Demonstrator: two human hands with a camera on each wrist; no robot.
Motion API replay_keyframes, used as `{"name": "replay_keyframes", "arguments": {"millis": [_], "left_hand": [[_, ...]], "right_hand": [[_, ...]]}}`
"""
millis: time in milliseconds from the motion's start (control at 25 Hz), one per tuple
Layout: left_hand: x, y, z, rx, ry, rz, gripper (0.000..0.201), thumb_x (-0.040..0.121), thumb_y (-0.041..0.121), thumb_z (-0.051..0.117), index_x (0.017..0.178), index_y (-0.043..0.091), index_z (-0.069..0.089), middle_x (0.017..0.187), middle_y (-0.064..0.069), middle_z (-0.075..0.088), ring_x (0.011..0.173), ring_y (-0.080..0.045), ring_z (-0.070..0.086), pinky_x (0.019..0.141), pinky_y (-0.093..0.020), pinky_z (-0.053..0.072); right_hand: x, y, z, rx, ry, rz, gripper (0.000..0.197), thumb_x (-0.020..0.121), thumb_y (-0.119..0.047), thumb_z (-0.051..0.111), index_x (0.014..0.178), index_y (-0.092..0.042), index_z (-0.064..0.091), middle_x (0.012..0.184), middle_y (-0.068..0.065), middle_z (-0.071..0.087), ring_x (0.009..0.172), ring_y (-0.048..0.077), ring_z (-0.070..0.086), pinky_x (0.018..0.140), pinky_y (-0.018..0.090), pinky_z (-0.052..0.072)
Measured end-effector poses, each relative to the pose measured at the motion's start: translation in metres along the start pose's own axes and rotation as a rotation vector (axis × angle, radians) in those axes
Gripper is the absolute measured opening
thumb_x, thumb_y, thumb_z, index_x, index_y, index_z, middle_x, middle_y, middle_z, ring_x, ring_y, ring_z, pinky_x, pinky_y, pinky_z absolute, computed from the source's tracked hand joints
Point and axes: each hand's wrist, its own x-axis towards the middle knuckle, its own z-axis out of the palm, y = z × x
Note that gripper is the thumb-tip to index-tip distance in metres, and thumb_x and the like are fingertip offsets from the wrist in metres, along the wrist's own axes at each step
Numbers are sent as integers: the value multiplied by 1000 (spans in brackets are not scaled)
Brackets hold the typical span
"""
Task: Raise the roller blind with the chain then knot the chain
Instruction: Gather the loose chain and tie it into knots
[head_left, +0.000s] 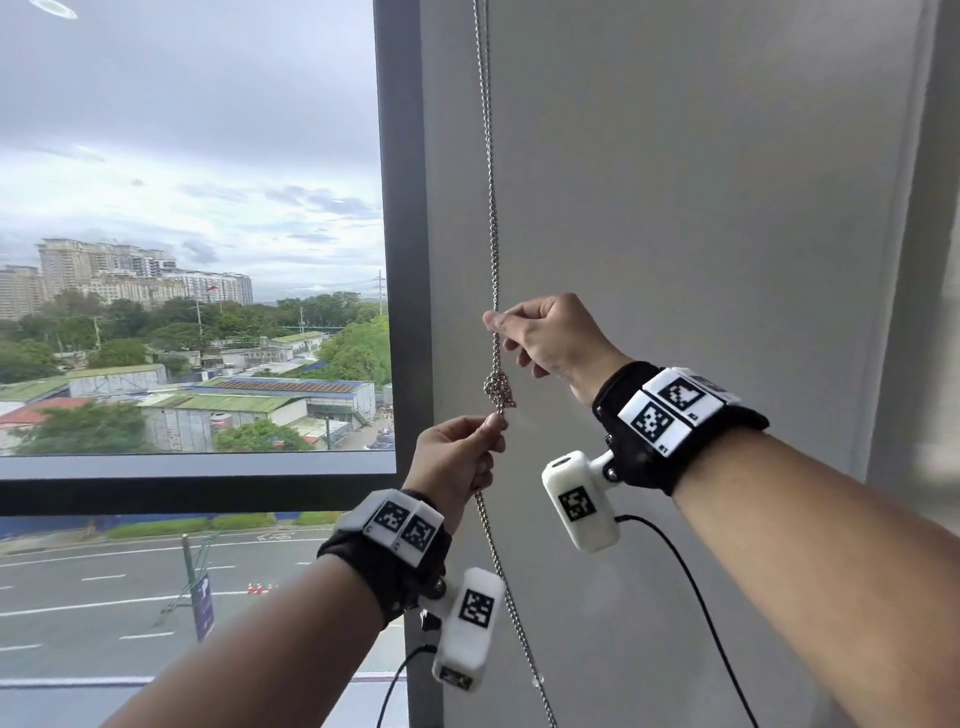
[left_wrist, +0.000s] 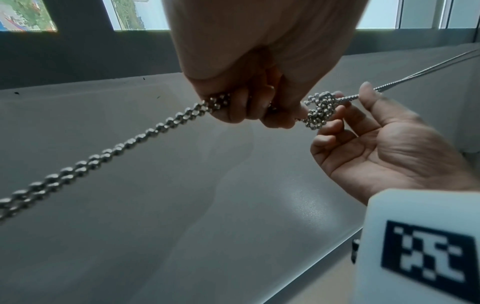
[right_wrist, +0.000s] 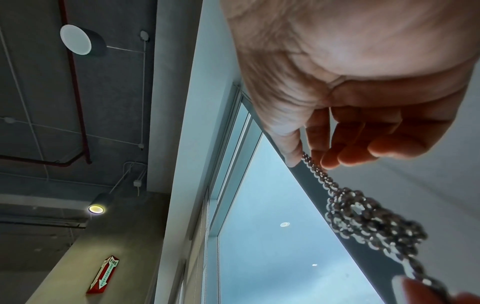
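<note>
Here the knot (head_left: 499, 389) sits between right hand (head_left: 545, 338) and left hand (head_left: 457, 457).

Left of the hands, a dark window frame (head_left: 400, 260) borders glass showing high-rise buildings (head_left: 104, 270), green trees (head_left: 332, 312), low warehouse roofs (head_left: 291, 387) and a road (head_left: 130, 571). Above them hang a round ceiling lamp (right_wrist: 78, 40), a red pipe (right_wrist: 75, 86), and, on the wall, a red fire sign (right_wrist: 103, 274).
</note>
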Motion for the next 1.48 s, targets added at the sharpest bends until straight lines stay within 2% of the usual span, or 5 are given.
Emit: {"name": "replay_keyframes", "arguments": {"millis": [360,800,1120,1320,1480], "left_hand": [[-16,-30,-21,159,-153,-130,11,84,3,61,82,1,72,64,-10,69,59,-20,67,72,-32,58],[-22,-42,-37,250,-193,-68,11,85,-3,57,82,-4,68,60,-8,69,56,-16,67,66,-26,56],[-33,-50,-48,492,-355,-199,9,81,11,68,72,10,72,64,-1,71,63,-14,64,72,-30,50],[-32,-11,-35,388,-325,-130,13,86,6,59,78,2,69,66,-5,71,60,-13,66,67,-27,56],[-23,39,-18,171,-248,-20,16,89,5,53,84,-4,65,67,-9,70,59,-16,65,60,-24,54]], "right_hand": [[8,1,-2,-6,13,-40,19,86,-23,72,89,-4,76,70,-3,65,32,-7,46,39,7,33],[6,-3,-6,-22,10,-16,23,86,-24,72,93,-2,75,28,-21,41,31,-6,44,46,10,30],[9,2,-8,-14,51,4,21,83,-25,75,91,-5,77,35,-20,49,31,-6,44,44,10,30],[11,6,-10,1,70,-12,21,82,-26,76,91,-8,78,87,2,76,40,-8,48,59,13,37],[10,6,-11,-5,72,-15,20,81,-24,77,91,-7,78,57,-13,64,34,-8,46,54,11,33]]}}
